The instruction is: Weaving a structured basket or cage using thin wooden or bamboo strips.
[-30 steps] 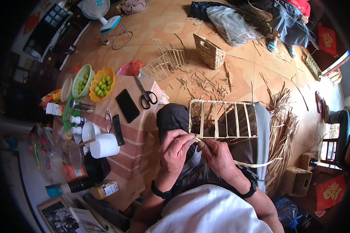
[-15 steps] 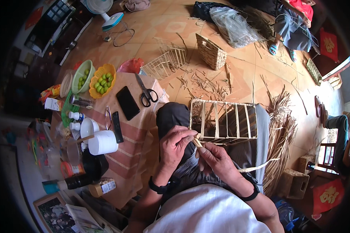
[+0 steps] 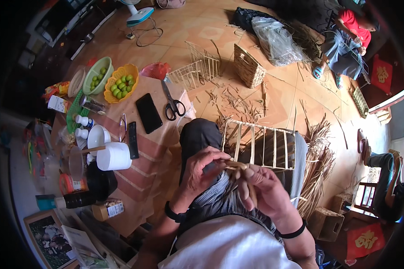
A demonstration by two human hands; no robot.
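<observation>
A wire-like basket frame (image 3: 274,128), partly wrapped in pale plant strips, rests across my lap over striped trousers. My left hand (image 3: 201,172) is closed in a pinch at the frame's near left corner. From that corner a tan straw strip (image 3: 236,165) runs across to my right hand (image 3: 267,183), whose thumb and fingers are closed on it. Part of the strip hangs down among the right hand's fingers. The exact hold of the left fingertips is partly hidden.
To the left, a table (image 3: 141,197) carries scissors (image 3: 172,107), a phone (image 3: 148,113), a bowl of green fruit (image 3: 121,86) and a white tub (image 3: 114,156). A straw bundle (image 3: 316,166) lies by my right leg. Ahead stands a woven basket (image 3: 248,66); a person (image 3: 348,42) sits beyond.
My right hand has lifted and turned, its palm side now more in view, drawing the strip across to the right. The left hand stays at the frame's corner. The view has shifted slightly.
</observation>
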